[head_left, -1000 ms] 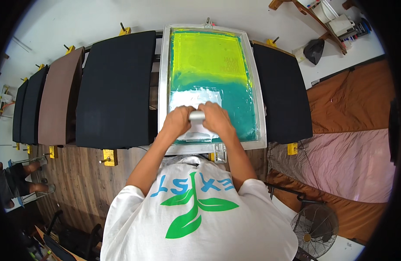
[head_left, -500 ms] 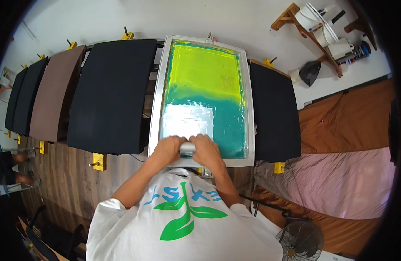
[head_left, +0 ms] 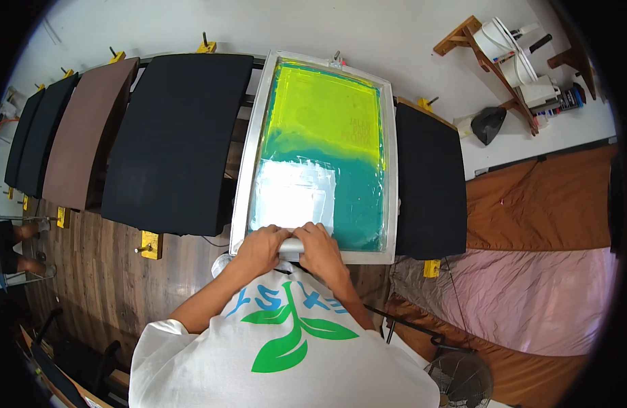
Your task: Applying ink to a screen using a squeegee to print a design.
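Note:
A silver-framed printing screen lies in front of me, yellow at the far end, teal nearer, with a white ink patch near me. My left hand and my right hand both grip a grey squeegee handle at the screen's near edge. The blade is hidden under my hands.
Dark platens and a brown one line up to the left, another dark platen to the right. Yellow clamps stick out at their near ends. A wooden shelf with buckets, brown and pink sheets, a fan.
Both hands have dragged the squeegee toward me, from the middle of the white patch to the screen's near frame. The whole white patch is now uncovered.

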`<state>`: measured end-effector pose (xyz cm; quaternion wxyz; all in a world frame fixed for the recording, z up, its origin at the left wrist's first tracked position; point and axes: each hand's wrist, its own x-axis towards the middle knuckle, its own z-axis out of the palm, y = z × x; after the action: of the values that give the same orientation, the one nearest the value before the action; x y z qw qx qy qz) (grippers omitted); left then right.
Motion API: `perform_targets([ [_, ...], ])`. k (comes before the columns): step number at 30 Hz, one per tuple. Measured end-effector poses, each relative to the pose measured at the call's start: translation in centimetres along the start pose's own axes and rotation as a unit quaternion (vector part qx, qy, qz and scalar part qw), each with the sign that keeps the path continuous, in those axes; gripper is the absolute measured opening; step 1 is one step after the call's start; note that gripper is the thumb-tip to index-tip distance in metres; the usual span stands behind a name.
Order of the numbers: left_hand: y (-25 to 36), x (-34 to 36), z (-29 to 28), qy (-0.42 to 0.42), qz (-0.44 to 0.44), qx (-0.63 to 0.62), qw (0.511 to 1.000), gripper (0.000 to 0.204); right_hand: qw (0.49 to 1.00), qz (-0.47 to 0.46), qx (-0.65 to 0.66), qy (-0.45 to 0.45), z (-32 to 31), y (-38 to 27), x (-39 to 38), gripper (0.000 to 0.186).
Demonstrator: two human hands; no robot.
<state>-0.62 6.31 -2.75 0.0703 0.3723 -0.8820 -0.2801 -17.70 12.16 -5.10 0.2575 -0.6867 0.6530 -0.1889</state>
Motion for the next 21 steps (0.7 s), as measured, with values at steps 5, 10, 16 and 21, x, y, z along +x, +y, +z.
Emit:
perform_targets([
  [5, -1.7, 5.3, -1.9, 0.074, 0.034, 0.025, 0.996, 0.037, 0.996, -0.002, -0.079, 0.03, -3.1, 0.8, 5.8, 0.032],
  [10, -3.6, 6.5, -0.5, 0.094, 0.031, 0.029, 0.995, 0.038, 0.995, -0.021, -0.062, 0.073, -0.9, 2.5, 7.2, 0.041],
  [16, -2.0, 0.3, 2.3, 0.128, 0.089, 0.049, 0.987, 0.045, 0.998, 0.011, -0.017, 0.054, 1.3, 0.0, -0.2, 0.049],
  [21, -0.7, 3.5, -2.7, -0.025, 0.017, 0.037, 0.999, 0.037, 0.999, 0.002, -0.036, 0.0, -2.6, -0.3, 3.3, 0.035],
])
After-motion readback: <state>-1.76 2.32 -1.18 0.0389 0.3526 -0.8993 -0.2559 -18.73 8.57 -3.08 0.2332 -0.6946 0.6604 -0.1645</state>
